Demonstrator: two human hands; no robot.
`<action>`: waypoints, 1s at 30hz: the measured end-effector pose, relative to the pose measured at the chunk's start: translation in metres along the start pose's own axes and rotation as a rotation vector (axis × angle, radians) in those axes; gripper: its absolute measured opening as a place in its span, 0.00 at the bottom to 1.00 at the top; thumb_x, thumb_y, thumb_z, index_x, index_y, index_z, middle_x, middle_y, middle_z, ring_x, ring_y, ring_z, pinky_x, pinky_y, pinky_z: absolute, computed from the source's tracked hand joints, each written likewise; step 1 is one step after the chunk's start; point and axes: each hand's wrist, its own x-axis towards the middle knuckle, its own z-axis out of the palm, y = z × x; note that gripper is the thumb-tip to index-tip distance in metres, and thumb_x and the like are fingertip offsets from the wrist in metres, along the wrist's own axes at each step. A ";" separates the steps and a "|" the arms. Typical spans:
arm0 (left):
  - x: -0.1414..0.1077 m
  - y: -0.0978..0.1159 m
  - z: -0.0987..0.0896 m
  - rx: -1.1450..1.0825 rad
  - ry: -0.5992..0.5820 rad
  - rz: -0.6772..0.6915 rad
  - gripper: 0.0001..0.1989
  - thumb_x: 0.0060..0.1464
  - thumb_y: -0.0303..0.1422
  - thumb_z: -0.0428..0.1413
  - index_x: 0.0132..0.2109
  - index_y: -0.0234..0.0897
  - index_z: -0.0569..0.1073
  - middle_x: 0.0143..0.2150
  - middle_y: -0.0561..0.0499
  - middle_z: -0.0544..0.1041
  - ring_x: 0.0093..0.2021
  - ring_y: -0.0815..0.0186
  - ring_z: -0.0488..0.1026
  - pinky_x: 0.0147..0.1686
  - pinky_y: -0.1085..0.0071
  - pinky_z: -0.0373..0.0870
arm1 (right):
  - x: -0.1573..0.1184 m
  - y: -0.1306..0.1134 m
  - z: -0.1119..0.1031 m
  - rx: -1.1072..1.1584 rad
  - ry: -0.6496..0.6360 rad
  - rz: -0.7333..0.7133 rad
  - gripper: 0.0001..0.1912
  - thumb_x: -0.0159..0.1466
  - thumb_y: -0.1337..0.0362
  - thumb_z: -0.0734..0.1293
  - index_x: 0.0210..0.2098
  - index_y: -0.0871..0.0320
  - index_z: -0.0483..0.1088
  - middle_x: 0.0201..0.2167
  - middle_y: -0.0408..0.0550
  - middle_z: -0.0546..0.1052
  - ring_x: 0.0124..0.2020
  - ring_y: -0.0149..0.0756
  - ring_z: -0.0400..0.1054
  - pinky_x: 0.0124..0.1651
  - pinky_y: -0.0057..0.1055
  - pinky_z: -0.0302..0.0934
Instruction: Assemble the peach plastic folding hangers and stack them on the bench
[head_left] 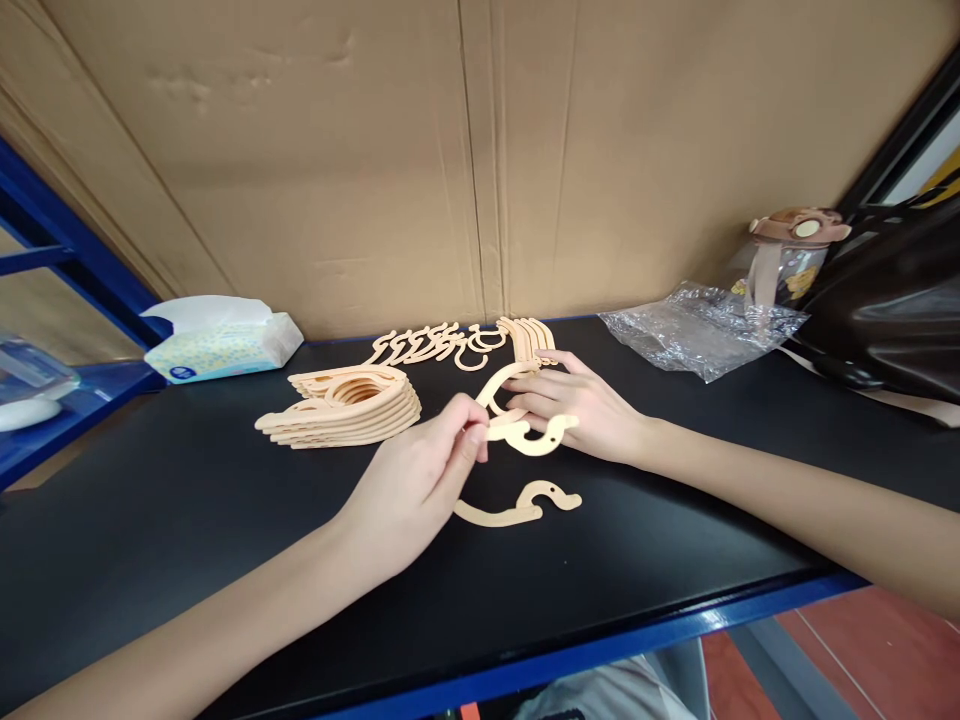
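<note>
I'm pinching a beige hook (pixel 517 432), left hand (pixel 420 475); can't tell right hand (pixel 592 410) grip. Loose hook (pixel 501 518) is lying toward bench (pixel 645 540) front edge.

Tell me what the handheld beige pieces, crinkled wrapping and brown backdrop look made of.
Handheld beige pieces: probably smooth plastic, being uniform in color, though wood is possible. Crinkled wrapping: likely clear plastic film, glossy along creases. Brown backdrop: apparently matte cardboard, with folds.

A tissue pack (pixel 217 350) is sitting behind and left of the stack of pieces (pixel 382 415). Behind the stack to the right, hooks (pixel 417 348) are lying; well right of it, a plastic bag (pixel 694 330) is resting.
</note>
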 end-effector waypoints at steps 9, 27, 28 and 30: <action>0.005 -0.013 0.006 -0.388 0.104 -0.149 0.08 0.65 0.36 0.39 0.43 0.42 0.61 0.29 0.57 0.61 0.26 0.72 0.59 0.26 0.75 0.59 | 0.001 0.002 0.000 -0.104 -0.011 0.090 0.13 0.68 0.66 0.56 0.41 0.59 0.73 0.37 0.47 0.78 0.44 0.38 0.69 0.48 0.36 0.55; 0.010 -0.012 0.003 0.216 -0.065 -0.219 0.22 0.61 0.45 0.42 0.23 0.38 0.57 0.19 0.56 0.62 0.22 0.68 0.60 0.24 0.72 0.50 | -0.001 0.001 0.003 -0.108 -0.050 0.118 0.17 0.69 0.67 0.54 0.53 0.66 0.65 0.32 0.51 0.78 0.39 0.38 0.68 0.46 0.37 0.55; 0.010 -0.012 0.004 0.241 -0.083 -0.221 0.24 0.60 0.47 0.44 0.21 0.37 0.55 0.18 0.57 0.60 0.20 0.69 0.58 0.23 0.72 0.49 | -0.001 0.001 0.004 -0.118 -0.051 0.113 0.17 0.69 0.67 0.54 0.53 0.66 0.64 0.32 0.51 0.78 0.39 0.38 0.68 0.46 0.36 0.55; 0.010 -0.011 0.005 0.287 -0.094 -0.229 0.28 0.56 0.52 0.47 0.19 0.37 0.51 0.15 0.57 0.56 0.18 0.70 0.54 0.21 0.72 0.46 | -0.001 0.001 0.004 -0.135 -0.057 0.104 0.17 0.68 0.67 0.55 0.54 0.68 0.63 0.32 0.50 0.78 0.38 0.38 0.68 0.46 0.36 0.55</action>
